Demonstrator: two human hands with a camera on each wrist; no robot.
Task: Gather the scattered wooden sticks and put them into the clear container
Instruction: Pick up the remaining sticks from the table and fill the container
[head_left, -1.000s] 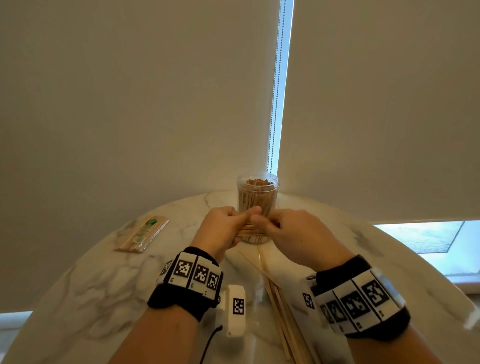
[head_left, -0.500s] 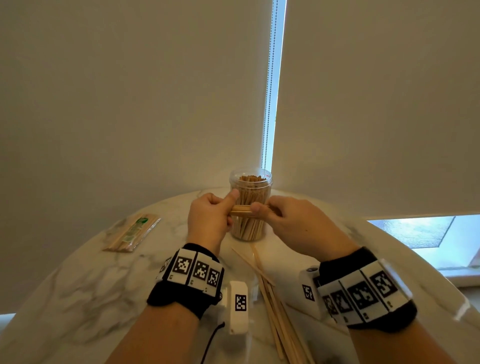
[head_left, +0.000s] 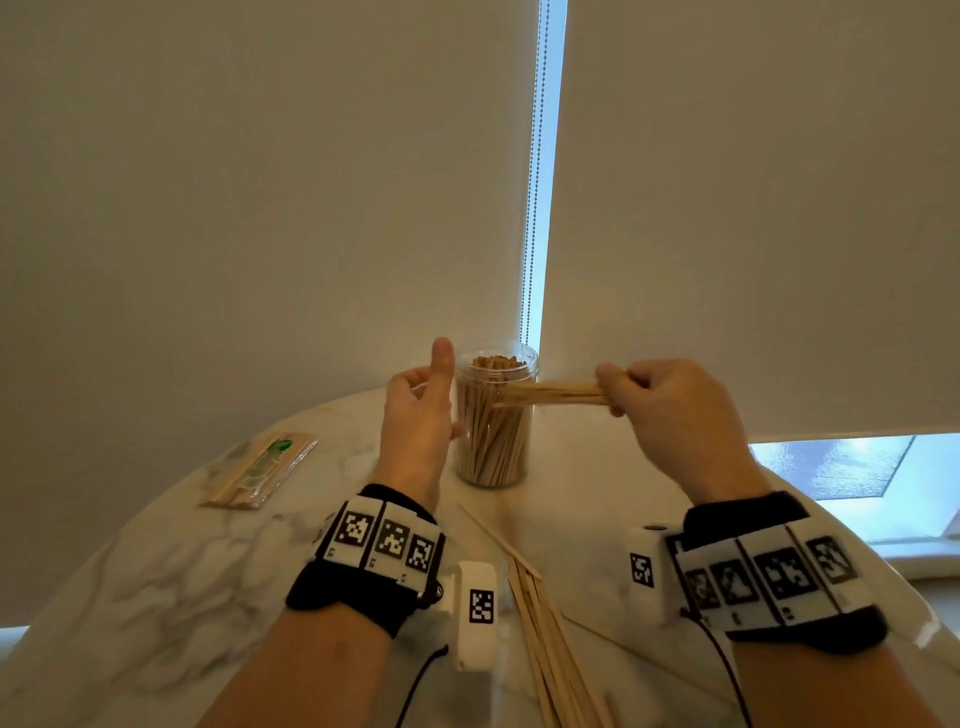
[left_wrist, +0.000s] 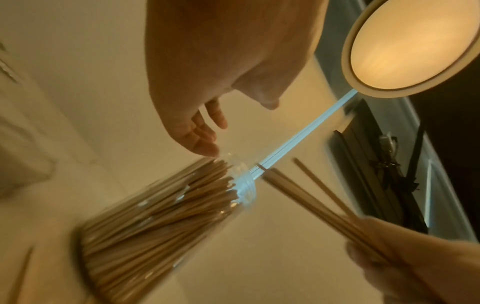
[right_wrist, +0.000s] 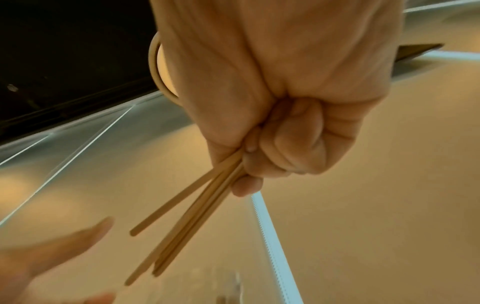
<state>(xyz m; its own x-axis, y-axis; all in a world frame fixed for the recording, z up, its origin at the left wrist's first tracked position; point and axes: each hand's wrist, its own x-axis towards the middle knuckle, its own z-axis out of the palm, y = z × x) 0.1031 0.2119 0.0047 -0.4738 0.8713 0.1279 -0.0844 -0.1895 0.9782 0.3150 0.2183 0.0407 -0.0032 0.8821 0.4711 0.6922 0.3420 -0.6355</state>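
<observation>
A clear container (head_left: 493, 421) packed with upright wooden sticks stands on the marble table (head_left: 156, 571); the left wrist view shows it too, container (left_wrist: 155, 216). My right hand (head_left: 660, 410) pinches a small bundle of sticks (head_left: 556, 394), held level in front of the container's upper part, its free ends pointing left. The right wrist view shows the fingers curled round the bundle (right_wrist: 192, 216). My left hand (head_left: 421, 410) hovers just left of the container, thumb up, fingers loose, holding nothing. More loose sticks (head_left: 550, 639) lie on the table between my wrists.
A plastic-wrapped pack of sticks (head_left: 260, 473) lies at the table's left. Roller blinds hang close behind the container, with a bead chain (head_left: 532, 208) in the gap. A window sill (head_left: 909, 551) lies to the right. A round ceiling lamp (left_wrist: 413, 45) shows overhead.
My left hand let go of the bundle and moved left beside the container. My right hand kept the sticks and drew right and up.
</observation>
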